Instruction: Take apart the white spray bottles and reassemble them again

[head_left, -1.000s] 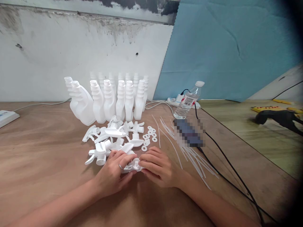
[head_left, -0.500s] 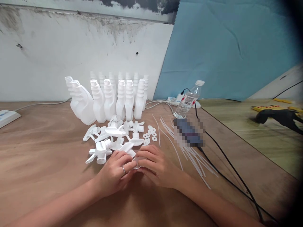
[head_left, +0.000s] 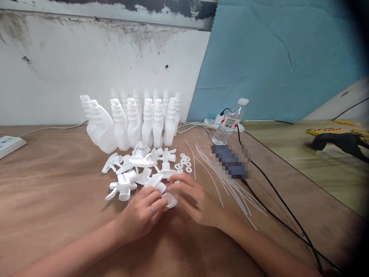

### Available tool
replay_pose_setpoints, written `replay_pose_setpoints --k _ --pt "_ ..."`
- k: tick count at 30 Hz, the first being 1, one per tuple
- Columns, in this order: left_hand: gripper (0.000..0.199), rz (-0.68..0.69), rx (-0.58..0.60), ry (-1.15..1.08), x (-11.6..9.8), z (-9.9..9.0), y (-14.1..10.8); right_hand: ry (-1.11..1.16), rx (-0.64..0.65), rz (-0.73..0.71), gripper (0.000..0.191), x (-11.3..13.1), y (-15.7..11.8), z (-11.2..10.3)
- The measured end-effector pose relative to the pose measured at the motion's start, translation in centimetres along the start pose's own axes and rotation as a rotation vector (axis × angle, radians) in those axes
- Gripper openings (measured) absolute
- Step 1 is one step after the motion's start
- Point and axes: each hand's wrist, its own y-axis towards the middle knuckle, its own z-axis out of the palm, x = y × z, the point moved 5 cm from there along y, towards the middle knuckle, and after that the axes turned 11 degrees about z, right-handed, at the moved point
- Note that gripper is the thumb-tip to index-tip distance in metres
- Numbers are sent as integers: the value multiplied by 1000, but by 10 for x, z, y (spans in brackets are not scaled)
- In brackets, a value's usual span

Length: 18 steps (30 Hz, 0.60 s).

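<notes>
My left hand (head_left: 144,211), with a ring on one finger, is closed on a small white round-mouthed part (head_left: 169,200) low over the table. My right hand (head_left: 198,200) is just to the right of that part, its fingers apart and the thumb near the part's edge. Just beyond my hands lies a pile of white spray heads (head_left: 141,161). Several flat white rings (head_left: 184,159) rest right of the pile, partly behind my right fingers. Thin white tubes (head_left: 235,194) lie spread to the right.
White bottles (head_left: 134,125) stand upright in rows by the wall. A clear water bottle (head_left: 227,127) leans at the back right, behind a pixelated dark object (head_left: 230,161). Black cables (head_left: 276,188) cross the right side. A white power strip (head_left: 11,145) sits far left.
The fingers of my right hand have spread and drawn away from the white part, which now shows more of its round opening. My left hand keeps its hold.
</notes>
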Motion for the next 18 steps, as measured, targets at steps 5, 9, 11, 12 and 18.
replay_pose_setpoints --k 5,9,11,12,18 --pt "20 99 45 17 -10 5 -4 -460 -256 305 14 -51 7 -35" --pt "18 159 44 53 -15 7 -5 -649 -160 501 17 -86 7 -49" --pt "21 165 35 41 -15 4 -5 -637 -134 520 19 -91 6 -50" --pt "23 168 31 24 -15 3 -4 -621 -125 518 20 -91 6 -49" --pt "26 41 37 -43 -5 0 -3 -630 -120 542 21 -91 6 -48"
